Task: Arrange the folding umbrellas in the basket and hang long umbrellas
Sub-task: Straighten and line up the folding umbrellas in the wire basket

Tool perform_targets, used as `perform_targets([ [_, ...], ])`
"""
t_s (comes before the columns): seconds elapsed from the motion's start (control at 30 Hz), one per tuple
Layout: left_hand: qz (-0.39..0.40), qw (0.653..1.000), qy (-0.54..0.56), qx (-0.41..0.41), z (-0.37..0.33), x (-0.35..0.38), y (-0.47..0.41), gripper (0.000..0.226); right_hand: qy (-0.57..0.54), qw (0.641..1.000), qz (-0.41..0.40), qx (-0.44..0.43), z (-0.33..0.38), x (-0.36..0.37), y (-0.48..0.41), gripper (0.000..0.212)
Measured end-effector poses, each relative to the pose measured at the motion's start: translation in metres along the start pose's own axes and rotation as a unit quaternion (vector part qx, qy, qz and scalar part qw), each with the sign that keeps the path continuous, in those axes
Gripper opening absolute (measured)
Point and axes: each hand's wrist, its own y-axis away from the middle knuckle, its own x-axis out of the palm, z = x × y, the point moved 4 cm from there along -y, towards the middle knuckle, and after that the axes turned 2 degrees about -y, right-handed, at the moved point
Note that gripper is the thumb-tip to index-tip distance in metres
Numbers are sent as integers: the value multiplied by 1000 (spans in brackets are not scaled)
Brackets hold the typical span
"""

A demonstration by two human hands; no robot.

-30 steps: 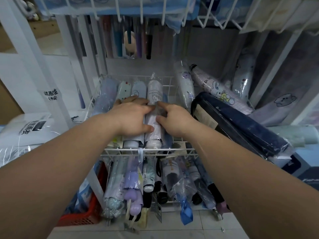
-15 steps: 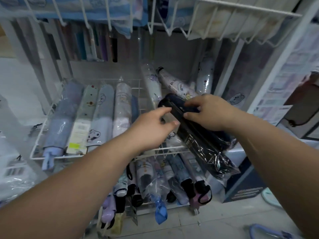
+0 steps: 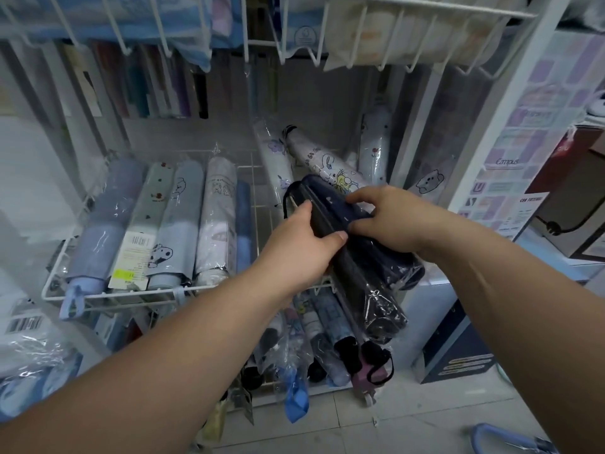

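Basket (image 3: pixel 131 294); left hand (image 3: pixel 301 247), right hand (image 3: pixel 389 221) round dark umbrellas (image 3: pixel 370 283)

the left hand (image 3: pixel 301 247) gripped a black folding umbrella (image 3: pixel 370 296) in a clear sleeve, and the right hand (image 3: pixel 389 221) curled over a navy folding umbrella (image 3: pixel 330 206) touching it. left of the left hand, pastel folding umbrellas (image 3: pixel 183 217) lay side by side in a white wire basket (image 3: pixel 131 294). beyond the right hand leaned white patterned umbrellas (image 3: pixel 314 158).
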Motion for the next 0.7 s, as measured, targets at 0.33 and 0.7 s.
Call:
perform_targets([
  [0.33,-36,992,111,37,15,-45,12,84,-103,994,-38,-7,35,12,3,56],
  [0.7,-85,995,5,51,36,-179,12,89,-372,922,-84,-65,140,79,-35,57],
])
